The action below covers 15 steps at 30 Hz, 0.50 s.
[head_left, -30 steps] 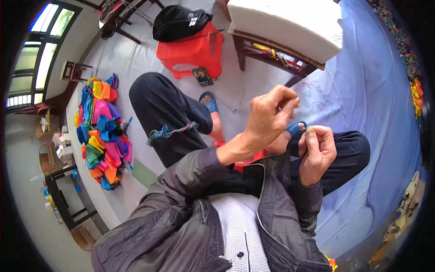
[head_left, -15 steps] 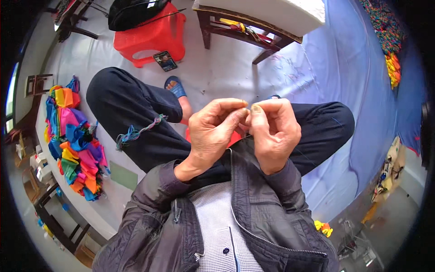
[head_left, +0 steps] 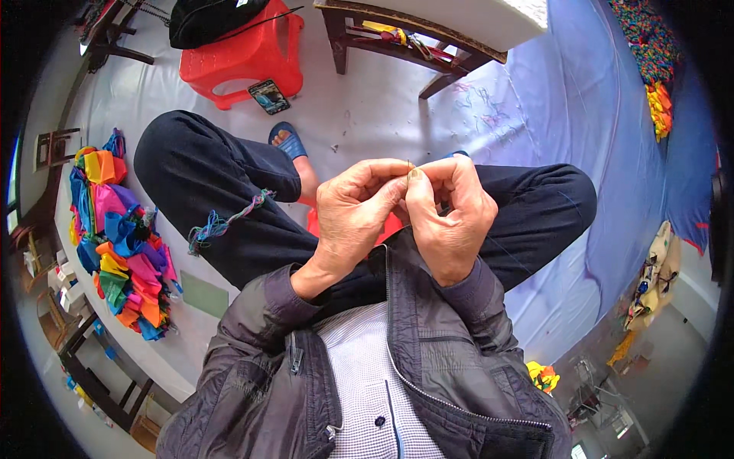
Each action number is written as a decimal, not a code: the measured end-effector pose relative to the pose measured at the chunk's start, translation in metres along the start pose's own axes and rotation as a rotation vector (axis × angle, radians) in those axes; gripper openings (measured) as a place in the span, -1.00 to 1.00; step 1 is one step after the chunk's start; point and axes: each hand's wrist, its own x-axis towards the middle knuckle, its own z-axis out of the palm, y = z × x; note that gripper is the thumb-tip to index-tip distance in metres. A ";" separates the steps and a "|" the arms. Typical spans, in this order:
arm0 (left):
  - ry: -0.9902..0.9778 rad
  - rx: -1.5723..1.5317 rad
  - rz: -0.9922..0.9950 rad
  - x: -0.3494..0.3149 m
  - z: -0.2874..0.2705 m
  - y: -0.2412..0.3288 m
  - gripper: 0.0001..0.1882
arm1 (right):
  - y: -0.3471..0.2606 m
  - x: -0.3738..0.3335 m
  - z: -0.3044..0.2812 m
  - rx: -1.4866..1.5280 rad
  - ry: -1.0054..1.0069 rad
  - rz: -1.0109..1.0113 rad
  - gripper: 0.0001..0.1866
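Fingertips point(head_left: 415, 175) of both hands meet in front of the lap, and from my remote seat I see a thin needle-like sliver point(head_left: 408, 164) standing up where they join. The left hand point(head_left: 355, 214) has thumb and forefinger pinched at the sliver's one side; the right hand point(head_left: 453, 218) presses its own thumb and forefinger in from the other, so each grip is closed on it, though I can't tell which bears it. Whether thread passes there is too small for me to make out. Below the hands are dark trousers point(head_left: 222, 164), with a twisted multicolored yarn hank point(head_left: 229, 219) lying over the left thigh and a fine blue strand point(head_left: 569, 200) on the right. Out to the left I have a heap of bright fabric pieces point(head_left: 126, 264) beside a flat grey-green sheet point(head_left: 204, 295). Ahead, a red plastic stool point(head_left: 248, 65) carries a black fabric bundle point(head_left: 210, 21), with a phone point(head_left: 268, 97) just beside its leg.
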 end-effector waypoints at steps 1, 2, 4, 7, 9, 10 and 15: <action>0.004 -0.008 0.002 0.000 0.000 -0.001 -0.79 | 0.000 0.000 0.001 -0.010 -0.002 0.000 -0.86; 0.008 -0.015 0.004 0.000 0.000 -0.001 -0.79 | 0.000 0.000 0.001 -0.010 -0.005 0.001 -0.86; 0.013 -0.023 0.005 0.001 0.000 -0.003 -0.79 | 0.001 -0.001 0.002 -0.026 -0.001 -0.005 -0.85; 0.016 -0.022 0.005 0.001 0.000 -0.005 -0.80 | 0.004 -0.001 0.002 -0.053 -0.003 -0.023 -0.86; 0.018 -0.012 0.000 0.001 0.000 -0.005 -0.80 | 0.005 -0.001 0.002 -0.089 -0.007 -0.054 -0.89; 0.020 -0.002 -0.004 0.001 0.000 -0.004 -0.80 | 0.005 -0.001 0.002 -0.088 -0.007 -0.054 -0.89; 0.027 0.040 0.005 0.001 0.000 -0.004 -0.80 | 0.003 -0.001 0.002 -0.077 -0.003 -0.031 -0.85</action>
